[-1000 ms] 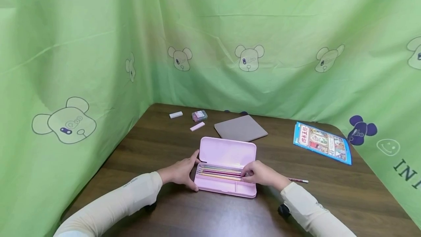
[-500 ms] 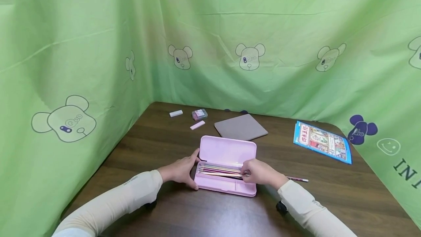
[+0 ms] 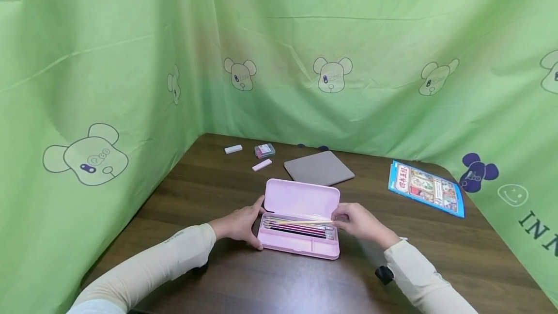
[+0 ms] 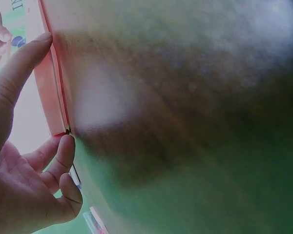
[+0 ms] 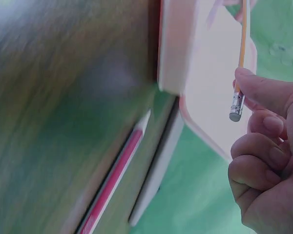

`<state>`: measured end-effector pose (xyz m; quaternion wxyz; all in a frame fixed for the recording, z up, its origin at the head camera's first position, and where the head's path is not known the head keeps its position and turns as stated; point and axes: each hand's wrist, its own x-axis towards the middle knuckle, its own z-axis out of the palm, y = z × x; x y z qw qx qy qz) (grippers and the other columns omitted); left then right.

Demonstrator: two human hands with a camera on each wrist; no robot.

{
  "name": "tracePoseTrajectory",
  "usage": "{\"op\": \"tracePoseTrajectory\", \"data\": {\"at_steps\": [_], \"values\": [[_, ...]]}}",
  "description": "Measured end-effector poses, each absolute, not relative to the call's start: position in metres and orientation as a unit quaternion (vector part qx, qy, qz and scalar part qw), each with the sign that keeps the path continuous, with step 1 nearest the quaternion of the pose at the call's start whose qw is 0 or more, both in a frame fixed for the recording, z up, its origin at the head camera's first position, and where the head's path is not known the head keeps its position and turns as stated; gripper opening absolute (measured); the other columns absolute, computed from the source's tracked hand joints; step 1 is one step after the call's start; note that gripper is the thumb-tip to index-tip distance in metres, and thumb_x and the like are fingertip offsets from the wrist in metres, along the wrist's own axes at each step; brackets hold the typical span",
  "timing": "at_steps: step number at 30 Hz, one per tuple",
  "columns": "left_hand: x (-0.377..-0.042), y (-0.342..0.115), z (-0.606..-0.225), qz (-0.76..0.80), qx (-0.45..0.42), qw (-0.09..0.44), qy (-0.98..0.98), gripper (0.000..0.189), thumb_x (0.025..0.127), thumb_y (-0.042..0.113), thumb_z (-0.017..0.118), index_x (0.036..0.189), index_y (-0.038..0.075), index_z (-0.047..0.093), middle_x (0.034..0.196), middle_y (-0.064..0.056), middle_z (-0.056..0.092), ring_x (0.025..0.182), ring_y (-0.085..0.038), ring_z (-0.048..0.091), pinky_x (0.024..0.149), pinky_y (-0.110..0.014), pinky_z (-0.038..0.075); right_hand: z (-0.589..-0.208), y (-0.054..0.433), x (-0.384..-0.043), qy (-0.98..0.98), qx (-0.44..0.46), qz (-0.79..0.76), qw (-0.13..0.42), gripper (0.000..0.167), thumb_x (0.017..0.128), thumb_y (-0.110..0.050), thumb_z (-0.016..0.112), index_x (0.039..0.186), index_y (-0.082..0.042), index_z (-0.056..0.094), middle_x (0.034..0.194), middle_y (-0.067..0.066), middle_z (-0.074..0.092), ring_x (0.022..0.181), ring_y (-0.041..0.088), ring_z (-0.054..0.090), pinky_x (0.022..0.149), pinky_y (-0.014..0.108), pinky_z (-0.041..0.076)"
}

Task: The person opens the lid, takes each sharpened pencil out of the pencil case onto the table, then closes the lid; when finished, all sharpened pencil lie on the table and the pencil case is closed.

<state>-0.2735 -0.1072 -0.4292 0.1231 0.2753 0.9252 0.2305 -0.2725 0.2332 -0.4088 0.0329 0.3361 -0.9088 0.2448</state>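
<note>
A pink pencil case (image 3: 283, 242) lies with its lid (image 3: 301, 198) raised. Several pencils (image 3: 296, 229) lie side by side in its rear compartment; the front compartments hold nothing visible. My left hand (image 3: 237, 224) holds the case's left end, thumb at the front edge and fingers by the hinge corner. Between right thumb and forefinger, my right hand (image 3: 359, 222) pinches a yellow pencil (image 5: 242, 44) near its eraser end, the other fingers curled. That pencil slants over the others, its tip toward the left.
Behind the case lie a grey notebook (image 3: 320, 168), a small clear box (image 3: 264, 150), a white eraser (image 3: 233, 149) and a pink one (image 3: 262, 164). A blue picture booklet (image 3: 427, 188) is at right. A red-striped pencil (image 5: 119, 170) lies on the table beside the case.
My right hand has drawn the yellow pencil up out of the row and shifted right and away from me, uncovering the other pencils' ends. My left hand stays on the case.
</note>
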Motion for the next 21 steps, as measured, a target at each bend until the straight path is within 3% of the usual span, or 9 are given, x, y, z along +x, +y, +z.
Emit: {"op": "tracePoseTrajectory", "data": {"at_steps": [6, 14, 21], "values": [[-0.274, -0.108, -0.429, 0.233, 0.275, 0.125, 0.924, 0.127, 0.059, 0.042, 0.085, 0.146, 0.000, 0.003, 0.134, -0.004, 0.050, 0.125, -0.024, 0.044, 0.104, -0.045, 0.034, -0.404, 0.254, -0.269, -0.906, 0.329, 0.264, 0.043, 0.005, 0.077, -0.005, 0.071, 0.078, -0.008, 0.068, 0.066, -0.010, 0.049, 0.057, -0.002, 0.039, 0.052, 0.019, 0.037], [-0.274, -0.107, -0.428, 0.228, 0.274, 0.125, 0.926, 0.127, 0.059, 0.042, 0.085, 0.146, 0.000, 0.003, 0.134, -0.003, 0.050, 0.126, -0.024, 0.044, 0.104, -0.046, 0.033, -0.401, 0.284, -0.259, -0.907, 0.320, 0.261, 0.086, 0.009, 0.075, -0.004, 0.073, 0.076, -0.011, 0.067, 0.062, -0.013, 0.042, 0.055, -0.005, 0.032, 0.049, 0.017, 0.031], [-0.274, -0.107, -0.427, 0.224, 0.271, 0.127, 0.927, 0.126, 0.060, 0.043, 0.084, 0.146, 0.000, 0.004, 0.134, -0.004, 0.050, 0.126, -0.024, 0.044, 0.104, -0.045, 0.033, -0.402, 0.307, -0.253, -0.916, 0.293, 0.260, 0.085, 0.008, 0.075, -0.004, 0.073, 0.075, -0.009, 0.067, 0.061, -0.014, 0.039, 0.054, -0.006, 0.030, 0.048, 0.018, 0.030]]}}
